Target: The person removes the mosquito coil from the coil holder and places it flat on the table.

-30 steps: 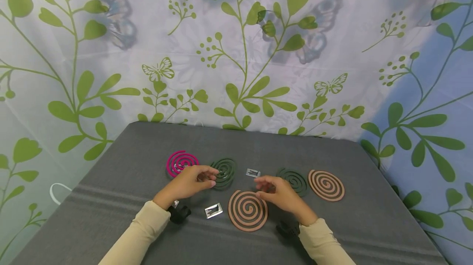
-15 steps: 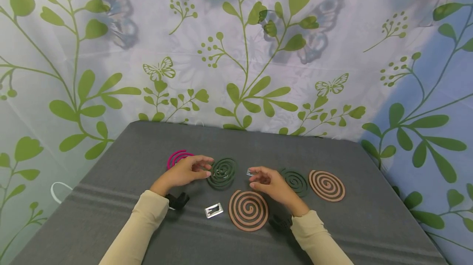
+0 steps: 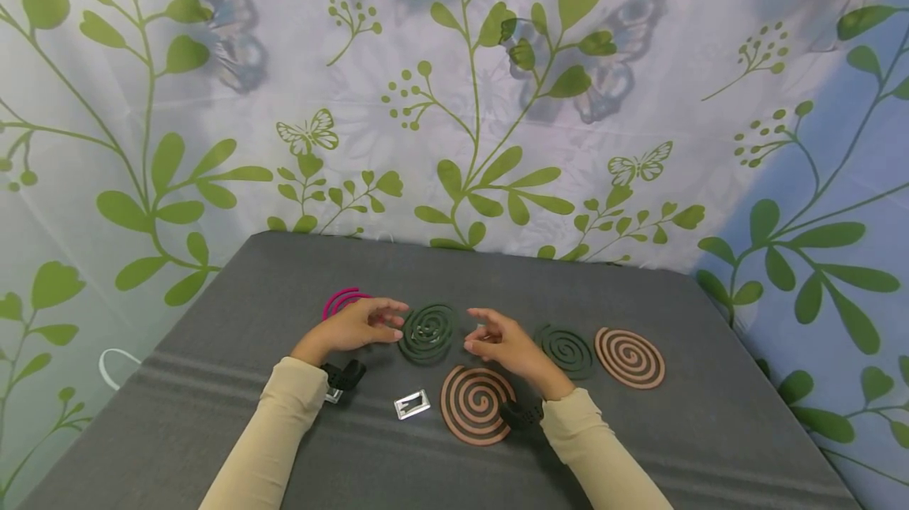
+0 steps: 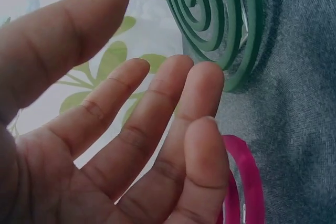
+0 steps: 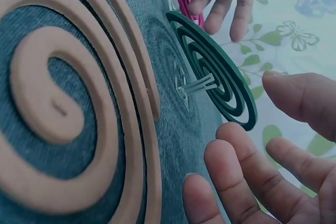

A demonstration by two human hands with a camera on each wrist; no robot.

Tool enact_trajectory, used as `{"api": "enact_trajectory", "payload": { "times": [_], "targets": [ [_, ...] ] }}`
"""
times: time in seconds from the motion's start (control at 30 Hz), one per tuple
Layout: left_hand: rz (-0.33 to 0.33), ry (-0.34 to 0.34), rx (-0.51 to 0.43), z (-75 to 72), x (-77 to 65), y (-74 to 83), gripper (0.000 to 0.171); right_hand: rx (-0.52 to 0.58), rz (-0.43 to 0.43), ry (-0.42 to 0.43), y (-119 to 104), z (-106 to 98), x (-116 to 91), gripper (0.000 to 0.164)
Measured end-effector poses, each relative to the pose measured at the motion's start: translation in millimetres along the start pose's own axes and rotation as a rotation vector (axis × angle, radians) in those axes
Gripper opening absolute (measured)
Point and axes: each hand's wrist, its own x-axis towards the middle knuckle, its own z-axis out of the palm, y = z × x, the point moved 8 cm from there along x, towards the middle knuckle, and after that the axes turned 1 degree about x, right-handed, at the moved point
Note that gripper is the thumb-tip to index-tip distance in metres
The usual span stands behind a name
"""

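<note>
My left hand [image 3: 358, 326] hovers with loosely bent fingers over the pink mosquito coil [image 3: 348, 294], covering most of it. The fingertips point toward a green mosquito coil [image 3: 428, 334] and hold nothing. In the right wrist view that green coil [image 5: 226, 52] sits raised off the cloth on a metal coil stand [image 5: 197, 85]. My right hand [image 3: 506, 343] is on its other side, fingers relaxed with a gap between thumb and fingertips. Behind those fingers, another metal stand is mostly hidden. Below the right hand lies a brown mosquito coil [image 3: 479, 406].
Farther right on the grey cloth-covered table [image 3: 284, 265] lie a second green coil [image 3: 566, 350] and a second brown coil [image 3: 629, 358]. A loose metal stand [image 3: 412, 405] lies near the front. Another stand [image 3: 334, 395] shows beside the left wrist. A leaf-patterned curtain [image 3: 398, 202] hangs behind.
My right hand has moved left, away from the second green coil and over the loose stand. The left hand has drawn slightly back left, off the middle green coil. The coils stay put.
</note>
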Motion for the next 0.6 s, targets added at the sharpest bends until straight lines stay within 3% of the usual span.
{"api": "enact_trajectory", "payload": {
  "times": [0.6],
  "targets": [
    [-0.057, -0.025, -0.062, -1.7, -3.4, -6.9, 0.068, 0.042, 0.045, 0.021, 8.3, 10.9, 22.8, 0.062]
  ]
}}
